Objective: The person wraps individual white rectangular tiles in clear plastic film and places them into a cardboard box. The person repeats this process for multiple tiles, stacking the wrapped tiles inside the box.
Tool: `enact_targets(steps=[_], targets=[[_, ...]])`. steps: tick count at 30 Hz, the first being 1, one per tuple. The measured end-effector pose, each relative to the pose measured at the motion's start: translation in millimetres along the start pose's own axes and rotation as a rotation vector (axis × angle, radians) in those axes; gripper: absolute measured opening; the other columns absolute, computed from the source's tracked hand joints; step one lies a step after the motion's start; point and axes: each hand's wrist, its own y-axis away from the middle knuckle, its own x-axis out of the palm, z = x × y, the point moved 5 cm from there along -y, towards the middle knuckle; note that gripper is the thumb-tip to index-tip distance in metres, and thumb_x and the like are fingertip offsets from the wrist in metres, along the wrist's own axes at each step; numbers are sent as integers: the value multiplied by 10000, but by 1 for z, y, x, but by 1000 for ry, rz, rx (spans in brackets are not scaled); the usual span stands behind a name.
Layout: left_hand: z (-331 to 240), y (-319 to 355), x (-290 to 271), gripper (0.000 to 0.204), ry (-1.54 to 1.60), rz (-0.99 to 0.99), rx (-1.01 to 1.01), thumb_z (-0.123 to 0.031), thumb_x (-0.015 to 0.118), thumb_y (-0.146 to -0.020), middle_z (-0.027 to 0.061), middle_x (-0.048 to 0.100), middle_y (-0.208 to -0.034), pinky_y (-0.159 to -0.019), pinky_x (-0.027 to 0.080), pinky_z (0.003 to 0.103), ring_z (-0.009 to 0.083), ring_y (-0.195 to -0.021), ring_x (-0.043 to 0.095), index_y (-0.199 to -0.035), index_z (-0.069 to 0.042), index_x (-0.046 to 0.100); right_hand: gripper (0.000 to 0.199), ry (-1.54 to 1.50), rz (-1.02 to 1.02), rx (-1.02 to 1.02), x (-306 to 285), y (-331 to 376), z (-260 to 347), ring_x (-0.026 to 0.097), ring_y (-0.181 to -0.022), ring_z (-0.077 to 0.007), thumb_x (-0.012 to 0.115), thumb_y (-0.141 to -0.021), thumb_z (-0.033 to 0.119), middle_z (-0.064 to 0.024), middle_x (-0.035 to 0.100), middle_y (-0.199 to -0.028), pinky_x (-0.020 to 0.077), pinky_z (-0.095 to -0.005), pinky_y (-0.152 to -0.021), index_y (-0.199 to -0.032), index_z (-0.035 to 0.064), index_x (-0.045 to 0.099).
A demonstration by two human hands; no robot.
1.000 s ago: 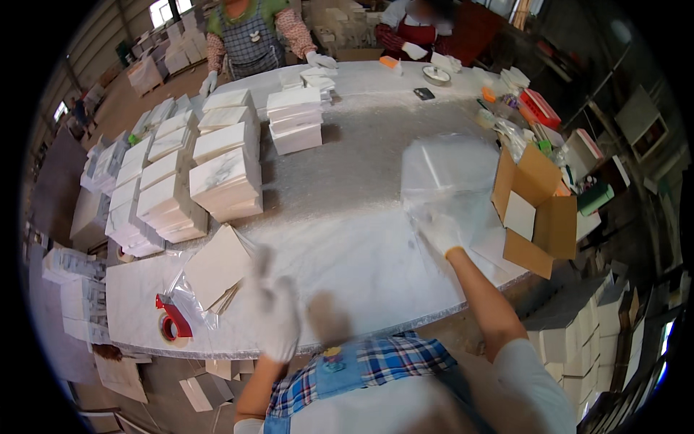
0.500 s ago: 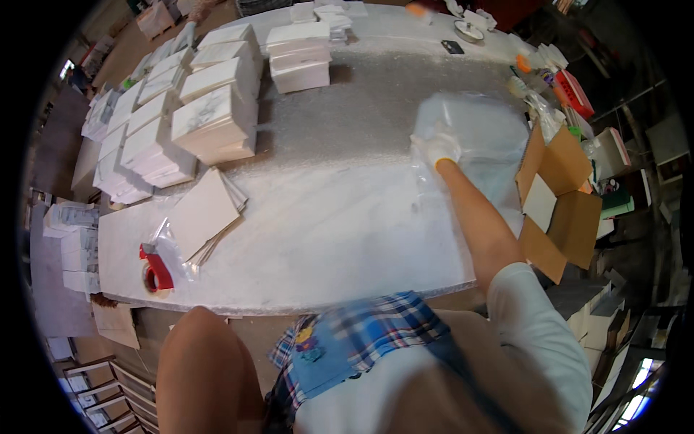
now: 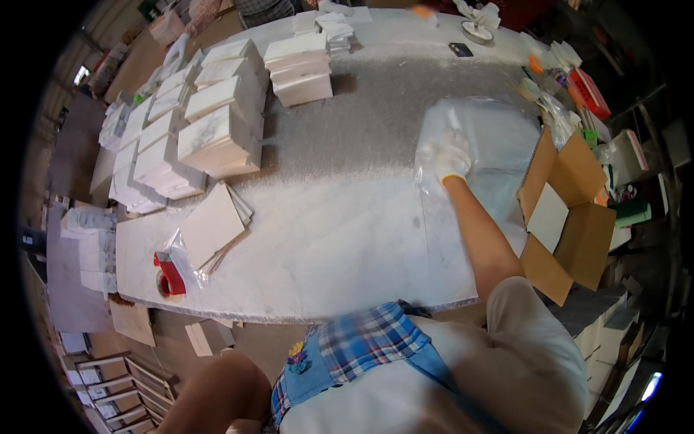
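Note:
My right hand (image 3: pixel 454 155), in a white knit glove with a yellow cuff edge, is at the left side of a pile of clear plastic sheets (image 3: pixel 499 134). Its fingers look closed on the wrinkled edge of a sheet, partly hidden by the film. Just right of my forearm stands an open cardboard box (image 3: pixel 589 239) with a white tile (image 3: pixel 548 217) inside it. My left hand is out of view; only a bent bare limb shows at the lower left. Several pale tiles (image 3: pixel 213 226) lie fanned out on the left, near a red tape dispenser (image 3: pixel 170 276).
Stacks of marble-patterned tiles (image 3: pixel 210 141) line the left of the table (image 3: pixel 340 239), with another stack (image 3: pixel 298 69) farther back. A person's gloved hands (image 3: pixel 481 14) are at the far edge, near a round dish (image 3: pixel 477 31). A red basket (image 3: pixel 589 94) stands far right.
The head view has shifted, so the table sits slightly lower and to the right. My right hand stays at the plastic sheets and looks less smeared. The bent limb at lower left has dropped lower.

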Motion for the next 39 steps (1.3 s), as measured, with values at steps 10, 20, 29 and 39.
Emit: enact_targets(steps=[10,20,29,39], targets=[[55,125,42,394,247,408,-1310,-120,605,-971,211,655,-1313,-1131,407,400,292,-1223,614,-1327,47,608,304,59,339,161,23,-12,-45,692,-1060,-438,534,-995,303,-228,698,-1195,537,-551,-923,-1170,100,679],[37,23,91,301,1142,606,-842,-138,653,-915,187,666,-1138,-993,418,402,322,-1083,620,-1173,16,655,367,-14,37,208,-24,-1,-31,690,-1107,-407,481,-1059,386,-196,727,-1178,533,-508,-951,-1166,128,720],[23,2,107,213,1019,557,-573,-147,695,-848,147,671,-959,-830,446,401,330,-917,622,-1025,-29,704,306,-220,128,203,-66,4,-20,705,-1000,-381,600,-954,408,-149,750,-1075,539,-474,-874,-1104,211,780],[72,201,142,348,538,936,-1483,-288,631,-984,87,700,-947,-858,486,315,178,-915,622,-1086,31,724,213,-1083,86,184,-108,-8,23,716,-994,-217,686,-950,144,-131,782,-1077,529,-334,-915,-1099,23,777]])
